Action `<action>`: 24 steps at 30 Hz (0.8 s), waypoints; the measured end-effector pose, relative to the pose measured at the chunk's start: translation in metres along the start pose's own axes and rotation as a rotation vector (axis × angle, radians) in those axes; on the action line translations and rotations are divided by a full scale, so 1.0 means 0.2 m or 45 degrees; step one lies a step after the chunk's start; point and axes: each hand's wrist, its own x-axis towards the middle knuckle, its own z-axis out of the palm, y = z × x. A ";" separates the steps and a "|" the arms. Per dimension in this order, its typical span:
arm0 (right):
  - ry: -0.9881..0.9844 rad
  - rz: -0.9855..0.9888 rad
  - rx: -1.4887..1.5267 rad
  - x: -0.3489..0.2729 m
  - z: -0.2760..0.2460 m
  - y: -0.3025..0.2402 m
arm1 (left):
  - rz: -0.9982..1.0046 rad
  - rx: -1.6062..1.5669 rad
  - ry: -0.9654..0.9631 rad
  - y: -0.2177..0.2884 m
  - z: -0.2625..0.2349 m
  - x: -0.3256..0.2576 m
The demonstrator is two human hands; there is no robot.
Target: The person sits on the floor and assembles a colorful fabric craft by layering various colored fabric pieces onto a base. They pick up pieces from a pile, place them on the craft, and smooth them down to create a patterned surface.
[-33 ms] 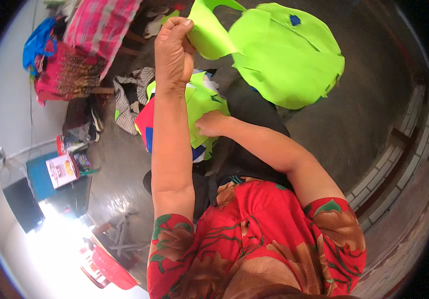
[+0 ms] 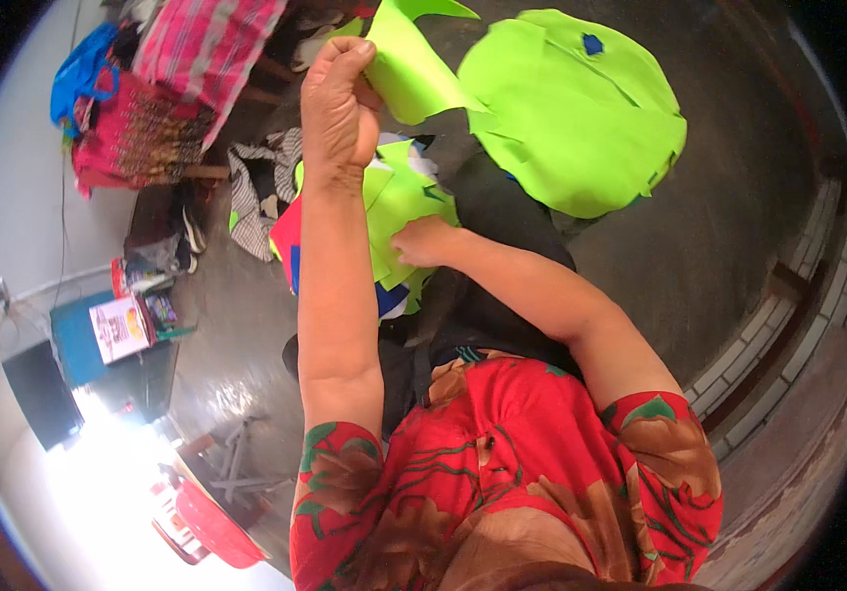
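Left hand (image 2: 343,110): one, fingers (image 2: 352,60) closed on one lime-green piece (image 2: 414,77).
Right hand (image 2: 423,242): one, fingers curled against one mixed-colour pile (image 2: 384,215); grip cannot be told.
Round lime-green heap (image 2: 581,123): one.

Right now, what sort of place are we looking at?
Probably a room in a home, with some piecework done there: pink plaid cloth draped at one side, a blue bag near the wall, and a large heap of green pieces.
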 end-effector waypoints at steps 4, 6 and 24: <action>0.099 -0.058 0.069 -0.05 -0.02 0.00 | 0.102 -0.147 0.173 0.16 -0.20 -0.21; 0.096 -0.047 0.060 -0.04 -0.02 0.03 | 0.150 -0.173 0.264 0.19 -0.34 -0.33; 0.008 0.061 0.074 -0.03 -0.05 0.03 | -0.040 0.210 0.998 -0.51 -1.28 -1.17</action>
